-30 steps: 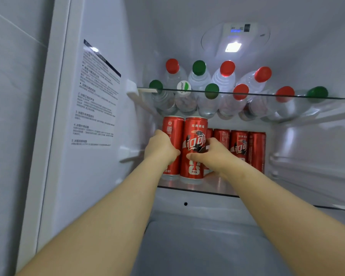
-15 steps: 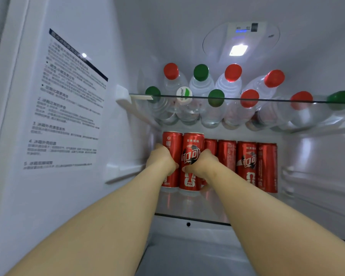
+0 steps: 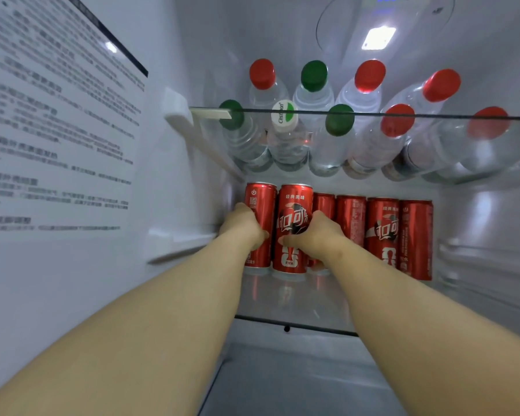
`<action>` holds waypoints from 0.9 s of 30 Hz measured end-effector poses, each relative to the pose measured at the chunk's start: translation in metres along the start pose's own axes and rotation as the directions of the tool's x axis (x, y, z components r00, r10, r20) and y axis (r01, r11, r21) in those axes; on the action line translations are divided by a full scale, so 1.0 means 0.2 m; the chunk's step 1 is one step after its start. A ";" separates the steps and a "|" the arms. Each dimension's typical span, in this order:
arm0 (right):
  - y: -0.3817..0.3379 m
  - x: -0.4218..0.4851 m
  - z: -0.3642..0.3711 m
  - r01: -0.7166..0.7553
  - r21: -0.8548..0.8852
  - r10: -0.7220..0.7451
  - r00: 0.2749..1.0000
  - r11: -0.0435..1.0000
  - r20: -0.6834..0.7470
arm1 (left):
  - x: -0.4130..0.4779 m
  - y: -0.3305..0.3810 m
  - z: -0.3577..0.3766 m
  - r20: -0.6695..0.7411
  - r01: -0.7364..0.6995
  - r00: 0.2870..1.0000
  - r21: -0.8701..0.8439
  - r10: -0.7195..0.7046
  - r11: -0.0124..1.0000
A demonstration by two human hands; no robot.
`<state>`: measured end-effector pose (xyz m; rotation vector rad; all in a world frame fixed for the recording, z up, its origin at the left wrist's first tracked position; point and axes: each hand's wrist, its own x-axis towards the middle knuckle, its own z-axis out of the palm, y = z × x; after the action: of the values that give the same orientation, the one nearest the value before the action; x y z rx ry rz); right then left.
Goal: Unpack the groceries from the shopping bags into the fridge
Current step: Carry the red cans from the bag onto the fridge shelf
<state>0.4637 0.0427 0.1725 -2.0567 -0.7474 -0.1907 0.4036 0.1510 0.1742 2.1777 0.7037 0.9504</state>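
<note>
Red cans (image 3: 383,229) stand upright in row at back of lower glass shelf (image 3: 297,301), likely packed tight to save room. Left hand (image 3: 243,225) curls fingers round left can (image 3: 260,202) by fridge wall (image 3: 177,190); right hand (image 3: 315,235) clamps 2nd can (image 3: 293,262), seemingly nudging both into line

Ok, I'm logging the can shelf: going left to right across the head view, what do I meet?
Left hand gripping the first can → second can, gripped by the right hand → text-side can → logo can → last can. The half-hidden can behind that hand is left out.
</note>
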 end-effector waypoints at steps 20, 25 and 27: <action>0.00 -0.02 -0.01 0.002 -0.022 -0.001 1.000 1.000 0.024 | -0.01 -0.01 0.01 -0.196 -0.164 0.945 0.410 0.262 0.897; 0.01 -0.01 -0.01 0.019 -0.071 -0.019 1.000 0.997 0.005 | -0.05 -0.01 -0.01 -0.189 -0.199 0.929 0.469 0.318 0.860; 0.01 -0.02 -0.01 0.010 -0.054 -0.010 1.000 0.998 0.001 | -0.06 -0.01 -0.02 -0.167 -0.197 0.935 0.486 0.311 0.852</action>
<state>0.4624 0.0394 0.1707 -2.1052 -0.7607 -0.2175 0.3932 0.1452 0.1695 2.6542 0.8345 1.3111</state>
